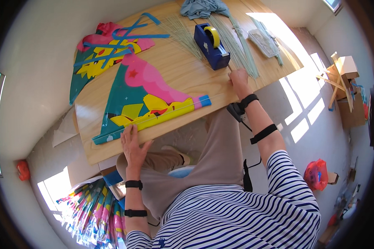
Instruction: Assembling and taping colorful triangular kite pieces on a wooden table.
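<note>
Component Positions

Fabric panel (136, 97) lies at 10 o'clock; left hand (134, 148), spread open, touches its lower edge; right hand (239, 80), 2 o'clock, fingers bunched, grip cannot be told; dispenser (217, 57), 1 o'clock, contains yellow tape (215, 37); marking (207, 44) illegible.

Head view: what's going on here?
A person at a wooden table has the left hand resting on the near edge of a pink, green and yellow sheet. The right hand is beside a blue tape dispenser, near thin pale sticks; whether it holds anything is too small to tell. A second colourful sheet lies farther back on the left, with blue strips across it.
</note>
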A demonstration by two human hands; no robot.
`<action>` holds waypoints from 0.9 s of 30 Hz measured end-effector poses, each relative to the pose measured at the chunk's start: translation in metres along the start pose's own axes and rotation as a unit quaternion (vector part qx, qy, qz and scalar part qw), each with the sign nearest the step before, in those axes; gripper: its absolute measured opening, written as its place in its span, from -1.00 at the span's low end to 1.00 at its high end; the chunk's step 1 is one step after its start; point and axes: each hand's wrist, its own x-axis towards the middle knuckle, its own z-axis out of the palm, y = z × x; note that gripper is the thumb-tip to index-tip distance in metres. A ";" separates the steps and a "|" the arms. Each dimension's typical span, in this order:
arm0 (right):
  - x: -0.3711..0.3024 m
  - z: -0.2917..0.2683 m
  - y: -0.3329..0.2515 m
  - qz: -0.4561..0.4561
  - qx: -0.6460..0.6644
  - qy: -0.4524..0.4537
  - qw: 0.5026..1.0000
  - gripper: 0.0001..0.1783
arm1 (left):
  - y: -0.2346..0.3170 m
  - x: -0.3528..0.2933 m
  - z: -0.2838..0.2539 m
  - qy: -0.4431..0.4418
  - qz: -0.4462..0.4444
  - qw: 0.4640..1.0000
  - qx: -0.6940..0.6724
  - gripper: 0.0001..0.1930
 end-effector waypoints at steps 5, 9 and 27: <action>-0.066 -0.016 -0.066 -0.128 0.042 -0.092 0.987 -0.85 | -0.009 -0.014 -0.002 0.005 -0.024 0.999 0.043 -0.10; -0.119 -0.006 -0.123 -0.169 0.193 -0.297 0.920 -0.87 | -0.007 -0.006 -0.002 0.013 -0.012 1.000 0.022 -0.11; -0.276 0.142 -0.128 -0.086 -0.066 -0.525 0.844 -0.87 | -0.009 -0.007 0.004 0.084 -0.031 0.992 -0.088 -0.08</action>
